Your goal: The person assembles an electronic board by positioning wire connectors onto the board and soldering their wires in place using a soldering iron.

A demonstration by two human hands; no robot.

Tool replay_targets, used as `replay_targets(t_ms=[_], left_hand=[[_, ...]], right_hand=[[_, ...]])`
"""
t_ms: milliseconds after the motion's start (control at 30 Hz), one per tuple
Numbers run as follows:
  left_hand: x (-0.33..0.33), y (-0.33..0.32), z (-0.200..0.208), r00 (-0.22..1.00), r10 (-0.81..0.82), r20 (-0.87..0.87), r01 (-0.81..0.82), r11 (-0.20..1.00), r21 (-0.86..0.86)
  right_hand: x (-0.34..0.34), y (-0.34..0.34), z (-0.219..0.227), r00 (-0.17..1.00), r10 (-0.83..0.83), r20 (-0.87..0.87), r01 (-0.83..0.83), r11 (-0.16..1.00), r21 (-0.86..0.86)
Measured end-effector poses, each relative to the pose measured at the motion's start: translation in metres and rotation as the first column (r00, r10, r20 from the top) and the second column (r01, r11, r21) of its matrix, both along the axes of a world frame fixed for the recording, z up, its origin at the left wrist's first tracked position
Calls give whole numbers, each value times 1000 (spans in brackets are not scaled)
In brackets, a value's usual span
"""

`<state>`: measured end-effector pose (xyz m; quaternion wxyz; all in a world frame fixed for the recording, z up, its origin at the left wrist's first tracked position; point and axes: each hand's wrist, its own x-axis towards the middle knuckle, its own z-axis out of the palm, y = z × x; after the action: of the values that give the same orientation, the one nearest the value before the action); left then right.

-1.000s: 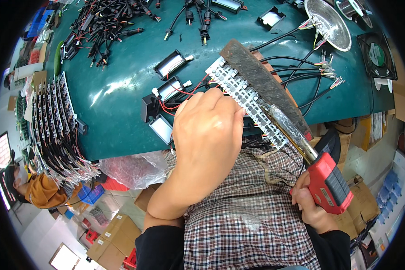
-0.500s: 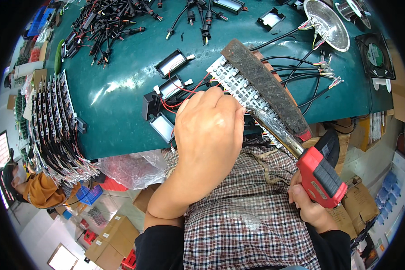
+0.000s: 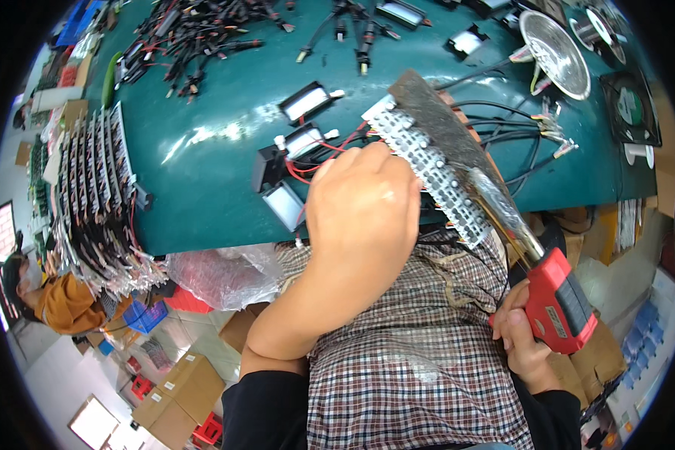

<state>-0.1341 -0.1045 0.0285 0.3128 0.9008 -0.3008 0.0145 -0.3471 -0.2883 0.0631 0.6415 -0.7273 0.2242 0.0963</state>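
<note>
My left hand is closed beside the edge of a white circuit board panel, its back toward me. The fingertips are hidden, so what they pinch does not show; red wires run close by. Wrapped around the grip of a red and black soldering gun is my right hand. The gun's metal barrel slants up left over the panel, its tip apart from my left fingers. A dark, worn bar lies along the panel's far right side. Small black-framed boxes sit left of the panel.
Black cables with bared ends fan out right of the bar, below a metal dish. A fan and wire spool stand farther right. Connector cables heap at the back left; wired board strips hang over the left edge.
The soldering gun has drawn back to the right, its tip moving away from my left fingers. The whole view has shifted slightly, and my left hand stays closed by the panel.
</note>
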Motion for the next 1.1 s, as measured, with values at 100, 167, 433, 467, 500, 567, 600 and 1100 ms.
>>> replay_targets(t_ms=[100, 167, 433, 467, 500, 567, 600, 1100], left_hand=[[1, 3, -5, 999, -41, 11, 40, 999, 19], [-1, 3, -5, 1000, -17, 15, 16, 999, 49], [1, 25, 5, 984, 144, 102, -133, 986, -104], [7, 40, 3, 969, 218, 119, -201, 970, -139], [15, 61, 1, 927, 334, 172, -330, 942, -54], [38, 120, -2, 769, 503, 394, -549, 836, 5], [46, 151, -2, 687, 554, 470, -655, 752, 69], [47, 221, -27, 536, 791, 295, -844, 491, 216]], right_hand=[[-6, 6, -5, 990, -141, -21, 142, 989, 40], [-6, 9, -11, 958, -277, 80, 271, 960, 71], [-4, -7, -22, 850, -415, 326, 420, 906, 58], [-4, -9, -22, 851, -402, 337, 413, 910, 42], [-4, -10, -22, 848, -403, 343, 415, 909, 41], [-3, -10, -22, 844, -383, 376, 398, 917, 41], [-3, -10, -23, 837, -372, 402, 379, 923, 65], [-2, -3, -22, 855, -360, 373, 366, 929, 58]])
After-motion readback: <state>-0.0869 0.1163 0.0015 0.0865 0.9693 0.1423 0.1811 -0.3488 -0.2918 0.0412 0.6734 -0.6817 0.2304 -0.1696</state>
